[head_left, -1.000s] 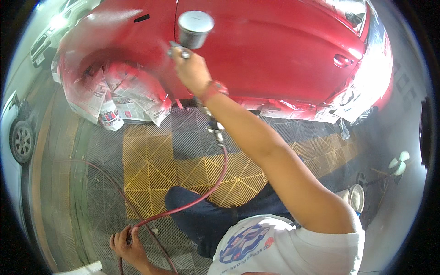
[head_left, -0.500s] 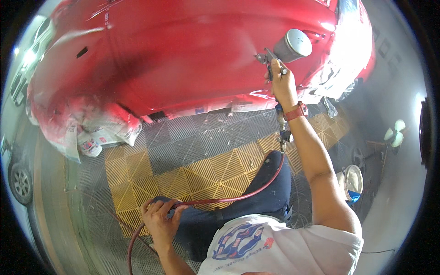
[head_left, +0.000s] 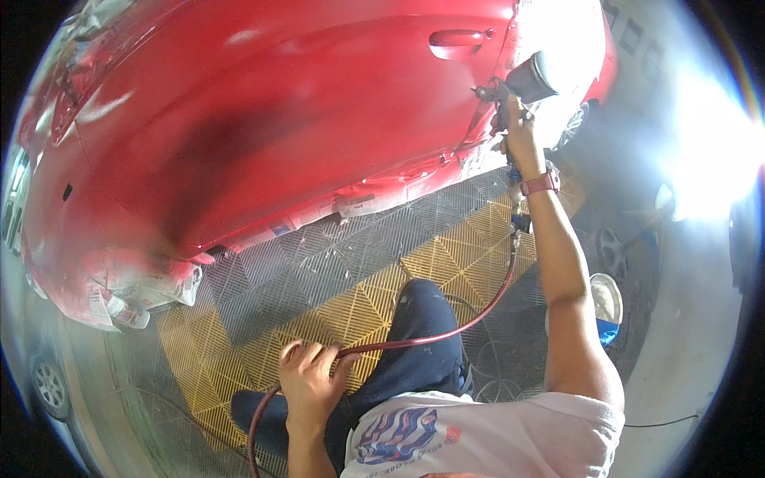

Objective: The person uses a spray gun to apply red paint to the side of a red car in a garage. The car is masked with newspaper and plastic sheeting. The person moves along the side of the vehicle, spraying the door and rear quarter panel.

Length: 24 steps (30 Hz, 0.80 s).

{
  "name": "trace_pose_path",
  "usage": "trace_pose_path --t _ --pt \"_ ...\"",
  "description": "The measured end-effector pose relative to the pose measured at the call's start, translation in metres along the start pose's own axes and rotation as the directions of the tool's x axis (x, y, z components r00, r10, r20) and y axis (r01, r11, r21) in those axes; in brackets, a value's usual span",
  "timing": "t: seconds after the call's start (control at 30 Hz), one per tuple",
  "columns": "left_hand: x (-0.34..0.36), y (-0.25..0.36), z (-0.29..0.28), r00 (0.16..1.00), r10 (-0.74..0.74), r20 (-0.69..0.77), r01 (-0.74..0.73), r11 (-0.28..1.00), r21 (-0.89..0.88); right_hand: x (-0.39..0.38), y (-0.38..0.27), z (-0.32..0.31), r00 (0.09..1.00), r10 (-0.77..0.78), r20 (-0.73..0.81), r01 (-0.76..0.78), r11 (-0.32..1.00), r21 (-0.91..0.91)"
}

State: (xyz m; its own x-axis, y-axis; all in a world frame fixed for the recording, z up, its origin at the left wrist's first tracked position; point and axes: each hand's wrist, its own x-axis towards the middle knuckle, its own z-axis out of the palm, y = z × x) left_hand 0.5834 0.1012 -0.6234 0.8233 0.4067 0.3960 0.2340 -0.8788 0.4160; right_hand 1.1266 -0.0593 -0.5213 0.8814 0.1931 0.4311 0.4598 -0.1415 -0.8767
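Reaching far forward with the right hand [head_left: 518,137], fingers wrapping the spray gun [head_left: 522,84] beside the red car [head_left: 279,119], while left hand [head_left: 307,381] fingers are curling around the red hose [head_left: 446,331] near the knee.
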Motion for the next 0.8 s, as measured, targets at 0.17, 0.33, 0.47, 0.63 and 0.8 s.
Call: trace_pose_path --t 0.17,0.33,0.47,0.63,0.8 --pt "0.025 0.025 0.011 1.0 0.015 0.024 -0.015 1.0 0.011 0.055 0.019 -0.045 0.999 0.025 -0.046 -0.021 0.996 0.084" --pt "0.029 0.034 0.003 0.999 -0.015 -0.032 0.016 0.999 0.038 0.101 0.021 -0.071 0.982 0.057 -0.182 -0.081 0.989 -0.126" --pt "0.017 0.024 -0.003 0.99 -0.097 -0.098 0.102 0.994 0.047 0.141 0.023 -0.076 0.923 0.029 -0.385 -0.083 0.989 -0.124" --pt "-0.018 -0.002 -0.031 0.968 -0.208 -0.14 0.221 0.972 0.085 0.094 0.002 -0.026 0.983 -0.099 -0.154 0.113 0.99 0.083" --pt "-0.069 -0.042 -0.06 0.949 -0.265 -0.171 0.282 0.955 0.088 0.002 -0.054 0.069 0.999 -0.053 -0.01 0.054 0.981 0.185"
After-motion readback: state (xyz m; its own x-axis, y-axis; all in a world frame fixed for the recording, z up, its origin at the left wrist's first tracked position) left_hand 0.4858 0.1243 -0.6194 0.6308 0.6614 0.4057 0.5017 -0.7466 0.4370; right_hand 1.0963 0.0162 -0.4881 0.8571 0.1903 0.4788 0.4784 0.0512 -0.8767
